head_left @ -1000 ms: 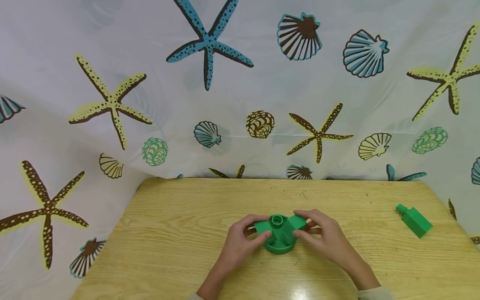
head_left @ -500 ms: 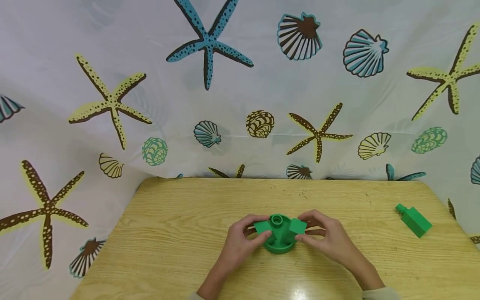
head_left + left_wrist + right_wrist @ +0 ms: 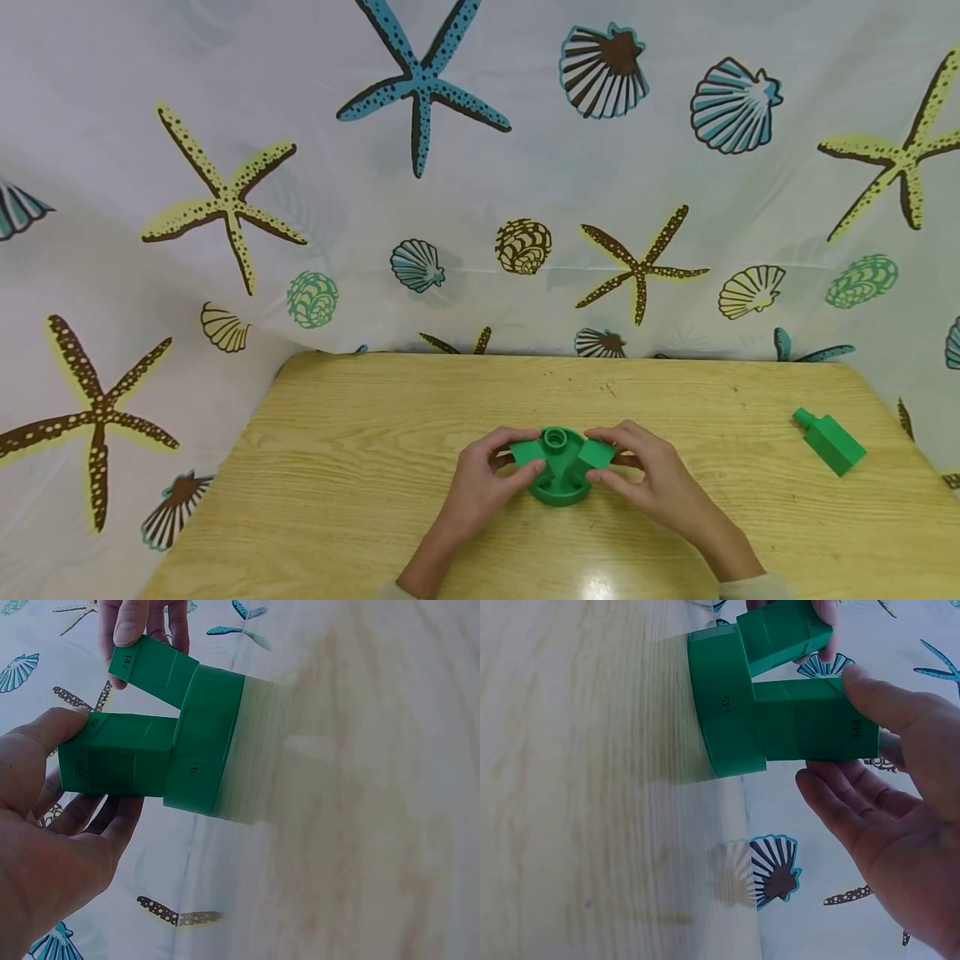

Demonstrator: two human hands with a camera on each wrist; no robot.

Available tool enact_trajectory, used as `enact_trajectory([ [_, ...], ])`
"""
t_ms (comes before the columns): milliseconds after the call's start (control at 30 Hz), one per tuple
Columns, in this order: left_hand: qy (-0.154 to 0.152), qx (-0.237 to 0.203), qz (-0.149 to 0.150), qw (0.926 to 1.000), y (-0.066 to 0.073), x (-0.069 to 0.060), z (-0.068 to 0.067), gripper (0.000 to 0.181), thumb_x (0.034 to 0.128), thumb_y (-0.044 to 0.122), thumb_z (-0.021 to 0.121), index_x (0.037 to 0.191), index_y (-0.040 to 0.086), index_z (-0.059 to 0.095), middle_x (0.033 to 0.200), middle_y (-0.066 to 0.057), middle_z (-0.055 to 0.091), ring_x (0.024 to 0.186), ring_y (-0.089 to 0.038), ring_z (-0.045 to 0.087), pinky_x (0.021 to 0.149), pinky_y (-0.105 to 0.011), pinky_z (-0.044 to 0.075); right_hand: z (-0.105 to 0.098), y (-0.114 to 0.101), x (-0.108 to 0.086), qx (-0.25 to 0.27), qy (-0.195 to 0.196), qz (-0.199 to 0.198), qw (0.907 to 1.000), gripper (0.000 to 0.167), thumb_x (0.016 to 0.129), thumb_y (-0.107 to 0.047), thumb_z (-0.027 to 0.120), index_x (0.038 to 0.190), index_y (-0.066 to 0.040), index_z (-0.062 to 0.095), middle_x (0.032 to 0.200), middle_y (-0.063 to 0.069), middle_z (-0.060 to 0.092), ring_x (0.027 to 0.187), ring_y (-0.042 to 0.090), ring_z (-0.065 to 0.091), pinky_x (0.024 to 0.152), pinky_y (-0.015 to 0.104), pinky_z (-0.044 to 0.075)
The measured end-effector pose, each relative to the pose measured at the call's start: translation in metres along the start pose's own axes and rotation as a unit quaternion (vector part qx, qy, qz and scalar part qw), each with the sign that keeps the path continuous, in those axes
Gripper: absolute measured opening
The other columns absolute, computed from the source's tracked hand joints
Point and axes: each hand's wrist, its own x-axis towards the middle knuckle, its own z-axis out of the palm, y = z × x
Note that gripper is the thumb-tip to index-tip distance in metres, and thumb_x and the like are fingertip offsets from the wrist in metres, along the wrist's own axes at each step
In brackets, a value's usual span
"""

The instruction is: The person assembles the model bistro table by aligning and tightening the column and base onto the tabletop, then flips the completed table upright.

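A green round base (image 3: 560, 497) sits on the wooden table (image 3: 360, 467) with a threaded ring at its far side. Two green blocks rise from it, leaning outward. My left hand (image 3: 480, 483) grips the left block (image 3: 527, 452), its thumb on the near side. The right block (image 3: 597, 454) is pinched between the thumb and fingers of my right hand (image 3: 663, 482). In the left wrist view this left block (image 3: 116, 754) meets the base (image 3: 202, 742); the right wrist view has the right block (image 3: 817, 716) against the base too. Small numbers mark the pieces.
A loose green piece (image 3: 834, 446), a block with a narrow threaded-looking neck, lies on its side at the table's right. Behind and beside the table hangs a white cloth (image 3: 465, 183) printed with starfish and shells.
The right block has turned in my right hand's fingers, first one way and then back, and its top is angled again. My left hand and the base stay about where they were.
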Motion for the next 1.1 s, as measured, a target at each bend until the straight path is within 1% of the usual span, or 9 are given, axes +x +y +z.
enact_trajectory([
  [200,0.006,0.004,0.004,1.0000,0.000,0.000,0.001,0.036,0.0929,0.012,0.079,0.126,0.003,0.070,0.125,-0.011,0.068,0.116,-0.026,0.065,0.096,-0.034,0.055,0.000,-0.004,0.001,-0.020,0.013,-0.017,0.9996,0.040,0.090,-0.007,0.080,0.128,-0.007,0.068,0.101,0.000,0.062,0.089,0.020,0.067,0.079,0.037,0.062],
  [367,0.007,0.025,0.001,0.9997,0.003,-0.001,0.002,0.036,0.0941,0.015,0.078,0.128,0.005,0.069,0.126,-0.008,0.067,0.118,-0.025,0.064,0.097,-0.036,0.055,-0.001,-0.006,0.000,-0.008,0.010,-0.003,0.9999,0.041,0.089,-0.008,0.081,0.129,-0.007,0.068,0.103,0.001,0.064,0.093,0.022,0.068,0.082,0.034,0.061],
  [500,0.006,0.079,0.005,0.9969,0.008,-0.003,0.002,0.036,0.0959,0.019,0.076,0.130,0.009,0.068,0.127,-0.007,0.066,0.119,-0.026,0.062,0.100,-0.043,0.053,-0.002,-0.005,0.000,-0.002,0.001,0.020,0.9998,0.045,0.088,-0.013,0.082,0.131,-0.009,0.067,0.108,0.000,0.066,0.099,0.023,0.068,0.085,0.035,0.060],
  [567,0.009,0.118,0.024,0.9927,0.012,-0.003,0.002,0.039,0.0950,0.017,0.077,0.132,0.009,0.067,0.127,-0.008,0.065,0.120,-0.026,0.062,0.101,-0.048,0.052,-0.004,-0.004,-0.001,-0.006,-0.004,0.032,0.9995,0.048,0.089,-0.017,0.082,0.133,-0.011,0.066,0.111,-0.001,0.067,0.102,0.023,0.068,0.088,0.038,0.059],
  [667,0.023,0.179,0.061,0.9817,0.023,-0.005,0.005,0.043,0.0916,0.013,0.080,0.132,0.009,0.067,0.127,-0.009,0.064,0.121,-0.027,0.061,0.101,-0.050,0.051,-0.010,-0.004,-0.003,-0.011,-0.002,0.052,0.9986,0.047,0.091,-0.020,0.081,0.135,-0.013,0.065,0.112,-0.002,0.067,0.106,0.022,0.068,0.092,0.042,0.057],
  [767,0.028,0.219,0.089,0.9712,0.038,-0.007,0.014,0.045,0.0893,0.011,0.082,0.132,0.008,0.067,0.127,-0.007,0.062,0.121,-0.025,0.060,0.099,-0.045,0.053,-0.023,-0.005,-0.006,-0.028,0.024,0.070,0.9969,0.042,0.095,-0.019,0.076,0.135,-0.014,0.064,0.112,-0.002,0.068,0.106,0.023,0.068,0.095,0.043,0.056],
  [933,-0.005,0.233,0.103,0.9669,0.059,-0.010,0.038,0.044,0.0921,0.015,0.080,0.133,0.008,0.066,0.130,-0.005,0.059,0.116,-0.022,0.061,0.093,-0.037,0.056,-0.054,-0.005,-0.011,-0.101,0.090,0.093,0.9865,0.040,0.099,-0.019,0.072,0.137,-0.013,0.063,0.118,0.001,0.068,0.108,0.021,0.066,0.096,0.040,0.055],
  [1000,-0.023,0.237,0.097,0.9663,0.062,-0.010,0.047,0.047,0.0934,0.018,0.079,0.137,0.008,0.063,0.133,-0.005,0.057,0.117,-0.021,0.061,0.093,-0.034,0.056,-0.065,-0.004,-0.014,-0.128,0.109,0.095,0.9811,0.041,0.099,-0.018,0.072,0.138,-0.011,0.063,0.122,0.002,0.067,0.110,0.018,0.063,0.097,0.041,0.054],
  [1100,-0.056,0.240,0.058,0.9673,0.062,-0.009,0.058,0.057,0.0959,0.023,0.076,0.147,0.008,0.055,0.142,-0.005,0.052,0.126,-0.022,0.056,0.098,-0.033,0.053,-0.079,0.001,-0.022,-0.155,0.133,0.092,0.9746,0.040,0.099,-0.013,0.071,0.138,-0.009,0.062,0.127,0.006,0.065,0.111,0.012,0.060,0.098,0.027,0.053],
])
